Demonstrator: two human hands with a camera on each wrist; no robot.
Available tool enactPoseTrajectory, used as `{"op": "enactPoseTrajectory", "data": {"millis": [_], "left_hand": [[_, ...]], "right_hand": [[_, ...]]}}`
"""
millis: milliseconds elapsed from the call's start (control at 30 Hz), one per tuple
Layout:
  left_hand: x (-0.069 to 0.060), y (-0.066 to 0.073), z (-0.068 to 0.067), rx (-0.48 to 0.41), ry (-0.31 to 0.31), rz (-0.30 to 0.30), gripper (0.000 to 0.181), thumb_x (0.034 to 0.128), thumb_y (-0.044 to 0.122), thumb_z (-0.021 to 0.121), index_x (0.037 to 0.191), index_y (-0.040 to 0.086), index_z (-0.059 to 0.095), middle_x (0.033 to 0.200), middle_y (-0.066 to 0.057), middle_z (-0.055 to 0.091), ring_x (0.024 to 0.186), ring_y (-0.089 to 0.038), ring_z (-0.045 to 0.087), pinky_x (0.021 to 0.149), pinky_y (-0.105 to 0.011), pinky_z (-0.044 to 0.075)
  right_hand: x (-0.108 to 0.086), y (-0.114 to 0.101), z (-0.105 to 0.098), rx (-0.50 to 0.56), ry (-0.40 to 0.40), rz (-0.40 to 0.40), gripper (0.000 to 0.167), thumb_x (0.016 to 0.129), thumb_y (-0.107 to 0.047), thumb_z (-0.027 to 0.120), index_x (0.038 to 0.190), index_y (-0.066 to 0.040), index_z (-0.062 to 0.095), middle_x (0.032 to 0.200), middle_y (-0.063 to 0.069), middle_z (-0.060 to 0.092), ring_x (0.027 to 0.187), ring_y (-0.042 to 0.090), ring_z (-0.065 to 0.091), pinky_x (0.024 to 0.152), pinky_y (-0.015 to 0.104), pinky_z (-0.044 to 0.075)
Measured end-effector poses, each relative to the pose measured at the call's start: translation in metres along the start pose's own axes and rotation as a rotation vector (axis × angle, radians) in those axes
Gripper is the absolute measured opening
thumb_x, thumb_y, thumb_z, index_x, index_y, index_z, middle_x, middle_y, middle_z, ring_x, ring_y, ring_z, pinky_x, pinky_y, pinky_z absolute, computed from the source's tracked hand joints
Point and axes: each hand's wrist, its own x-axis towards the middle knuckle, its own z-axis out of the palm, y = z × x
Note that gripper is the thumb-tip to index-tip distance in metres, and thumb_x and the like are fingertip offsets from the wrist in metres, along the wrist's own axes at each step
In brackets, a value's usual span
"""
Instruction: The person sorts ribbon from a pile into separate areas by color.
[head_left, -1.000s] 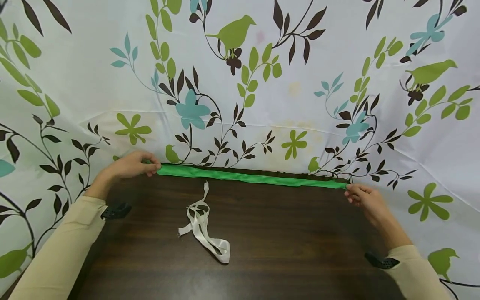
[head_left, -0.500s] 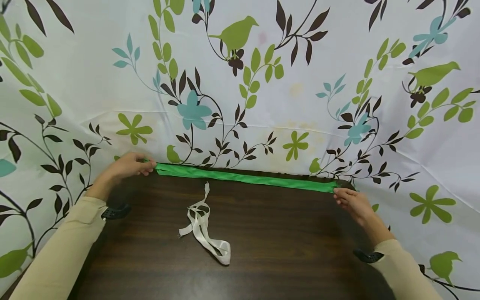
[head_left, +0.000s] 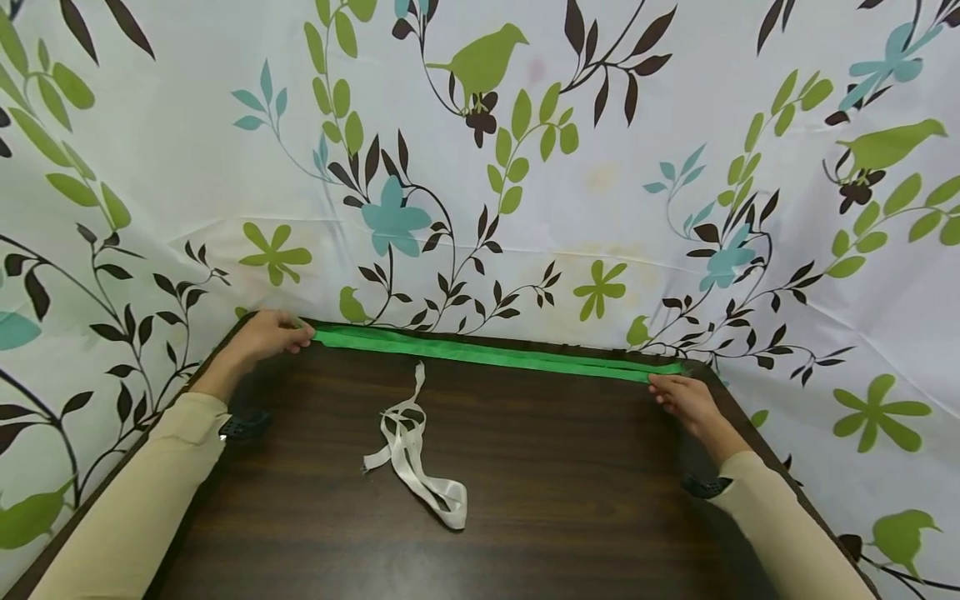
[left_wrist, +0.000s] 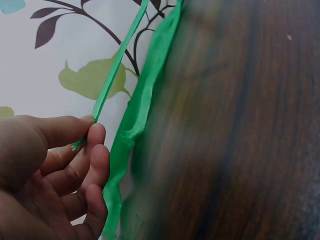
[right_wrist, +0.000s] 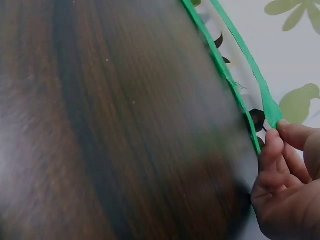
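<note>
A long green ribbon (head_left: pixel 480 353) stretches along the far edge of the dark wooden table. My left hand (head_left: pixel 272 335) pinches one end between thumb and forefinger. At the other side, my right hand (head_left: pixel 686 400) pinches a strand between thumb and fingertips. Two lengths show in the wrist views: in the left one, the pinched strand (left_wrist: pixel 107 85) runs apart from a wider green length (left_wrist: pixel 145 90) along the edge. In the right one, the held strand (right_wrist: pixel 250 57) is raised off a second green length (right_wrist: pixel 220 62) with frayed threads. A loose white ribbon (head_left: pixel 408 450) lies on the table.
The dark wooden table (head_left: pixel 525 483) fills the space between both arms. Behind and to the sides hangs a white cloth (head_left: pixel 585 200) printed with leaves, birds and flowers, close against the table's far edge. A dark band sits on each wrist.
My right hand has moved left and inward along the table's far edge, and a second green length now shows beyond it. The left hand stays nearly in place. The white ribbon lies unmoved.
</note>
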Motion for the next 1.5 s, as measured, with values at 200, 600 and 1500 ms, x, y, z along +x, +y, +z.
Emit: {"op": "enactPoseTrajectory", "data": {"millis": [200,600,1500], "left_hand": [[0.002,-0.004,0.003,0.037,0.042,0.004,0.032,0.1028,0.021,0.062,0.112,-0.009,0.07,0.09,-0.014,0.072,0.082,-0.027,0.067,0.081,-0.046,0.046],[0.003,-0.011,0.007,0.06,0.045,0.003,0.034,0.103,0.019,0.061,0.119,-0.01,0.068,0.092,-0.014,0.072,0.081,-0.025,0.068,0.085,-0.056,0.047],[0.006,-0.02,0.014,0.113,0.037,-0.006,0.037,0.1039,0.024,0.06,0.12,-0.008,0.066,0.093,-0.011,0.071,0.083,-0.027,0.066,0.073,-0.045,0.05]], "right_hand": [[0.01,-0.004,0.008,-0.275,0.105,-0.034,0.047,0.099,-0.036,0.07,0.116,0.008,0.068,0.079,-0.002,0.067,0.065,0.01,0.055,0.057,0.027,0.045],[0.011,-0.01,0.018,-0.417,0.158,-0.067,0.042,0.099,-0.033,0.07,0.112,0.008,0.071,0.082,0.004,0.069,0.064,0.016,0.056,0.056,0.031,0.045],[0.005,0.005,0.029,-0.425,0.196,-0.063,0.038,0.102,-0.03,0.065,0.118,0.004,0.067,0.088,0.007,0.067,0.072,0.02,0.057,0.063,0.034,0.045]]}}
